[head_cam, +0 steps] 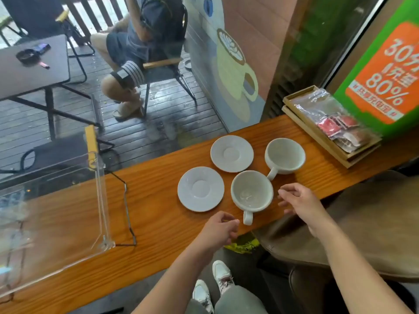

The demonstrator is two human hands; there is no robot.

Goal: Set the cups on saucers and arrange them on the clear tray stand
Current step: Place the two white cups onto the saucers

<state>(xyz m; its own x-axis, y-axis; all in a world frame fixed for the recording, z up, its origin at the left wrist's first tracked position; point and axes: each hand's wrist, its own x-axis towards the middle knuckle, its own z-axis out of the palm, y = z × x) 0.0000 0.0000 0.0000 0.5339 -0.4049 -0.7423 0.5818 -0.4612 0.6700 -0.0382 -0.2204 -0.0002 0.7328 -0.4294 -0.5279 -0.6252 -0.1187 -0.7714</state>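
Head view: on the orange wooden table (158,223), the nearer white ceramic cup (251,192) sits between my hands, its handle pointing toward me. My left hand (218,232), fingers loosely curled and empty, hovers just beside the handle. My right hand (299,201), open and empty, is near the cup's right side. Two empty white saucers (200,189) lie left of the cups; the clear acrylic tray stand (56,211) is far left.

Looks like a café: wooden window counter (158,223), coffee-cup mural (233,64) just beyond it, deck seating outside, promo poster (383,80) at its far end.
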